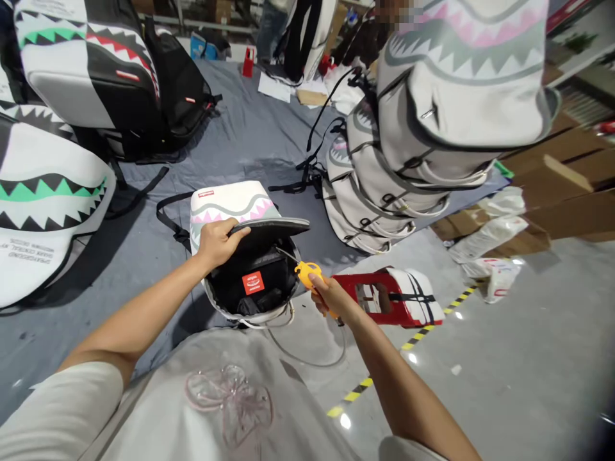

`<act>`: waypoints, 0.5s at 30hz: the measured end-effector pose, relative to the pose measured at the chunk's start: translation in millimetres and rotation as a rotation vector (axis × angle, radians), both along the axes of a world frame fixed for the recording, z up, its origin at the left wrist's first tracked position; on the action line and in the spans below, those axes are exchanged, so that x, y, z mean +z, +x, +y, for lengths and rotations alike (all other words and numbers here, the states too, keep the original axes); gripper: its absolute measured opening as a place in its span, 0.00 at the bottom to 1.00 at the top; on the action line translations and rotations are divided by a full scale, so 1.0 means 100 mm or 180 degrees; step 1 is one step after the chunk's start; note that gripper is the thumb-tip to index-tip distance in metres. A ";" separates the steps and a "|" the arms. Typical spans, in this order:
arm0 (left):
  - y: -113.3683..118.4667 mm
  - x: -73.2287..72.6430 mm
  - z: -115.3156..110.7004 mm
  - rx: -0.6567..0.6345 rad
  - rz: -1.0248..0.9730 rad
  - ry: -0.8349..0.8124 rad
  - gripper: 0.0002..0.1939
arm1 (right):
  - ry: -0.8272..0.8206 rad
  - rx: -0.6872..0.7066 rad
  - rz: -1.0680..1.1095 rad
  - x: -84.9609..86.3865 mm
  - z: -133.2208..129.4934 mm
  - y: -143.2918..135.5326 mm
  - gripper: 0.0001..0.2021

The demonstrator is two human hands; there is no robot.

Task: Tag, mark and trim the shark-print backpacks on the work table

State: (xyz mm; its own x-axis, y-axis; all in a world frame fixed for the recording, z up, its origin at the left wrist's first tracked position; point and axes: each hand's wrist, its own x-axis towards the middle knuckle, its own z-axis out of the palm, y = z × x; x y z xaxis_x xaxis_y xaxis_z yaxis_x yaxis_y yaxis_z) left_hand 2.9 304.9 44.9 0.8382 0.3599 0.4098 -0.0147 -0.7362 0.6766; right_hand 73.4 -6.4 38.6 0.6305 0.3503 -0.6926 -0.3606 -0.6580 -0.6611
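Note:
A white backpack (216, 198) with a pink and grey shark-mouth pattern lies unzipped on the grey-blue cloth, its black lining and a red label (253, 282) showing. My left hand (218, 244) grips the edge of its raised flap, thumb on top. To the right, my right hand (329, 296) is wrapped round a yellow-orange handheld tool (310, 274). The tool's thin metal tip points into the bag's opening near the right rim. From the tool's lower end a thin grey cable (331, 365) curves back toward the bag.
Similar light backpacks (384, 186) form a tall stack at right. Black-and-white backpacks (115, 70) stand at left on the cloth-covered table (230, 128). A red-and-white object (389, 298), cardboard boxes (567, 173) and yellow-black floor tape (358, 390) are at right.

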 end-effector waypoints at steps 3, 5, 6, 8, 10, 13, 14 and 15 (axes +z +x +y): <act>-0.09 0.02 -0.05 -0.0120 -0.0109 0.0053 0.22 | 0.0022 -0.0030 0.0057 -0.04 -0.13 -0.13 0.21; -0.17 0.00 -0.11 -0.0294 -0.0207 0.0097 0.21 | -0.0038 -0.0025 0.0145 -0.07 -0.22 -0.24 0.22; -0.22 -0.03 -0.15 -0.0385 -0.0221 0.0132 0.21 | -0.0080 -0.0012 0.0206 -0.08 -0.26 -0.30 0.22; -0.32 -0.09 -0.23 -0.0549 -0.0106 0.0182 0.20 | -0.0182 0.0030 0.0332 -0.12 -0.35 -0.41 0.22; -0.46 -0.16 -0.33 -0.0773 0.0218 0.0106 0.20 | -0.0299 0.0059 0.0428 -0.15 -0.46 -0.52 0.21; -0.74 -0.30 -0.38 -0.1450 0.0935 -0.0278 0.18 | -0.0415 0.0014 0.0548 -0.14 -0.72 -0.66 0.20; -0.84 -0.38 -0.34 -0.1672 0.1158 -0.0485 0.22 | -0.0374 -0.0066 0.0610 -0.12 -0.82 -0.69 0.20; -0.92 -0.49 -0.28 -0.1729 0.1312 -0.0728 0.29 | -0.0290 -0.0161 0.0683 -0.11 -0.93 -0.72 0.21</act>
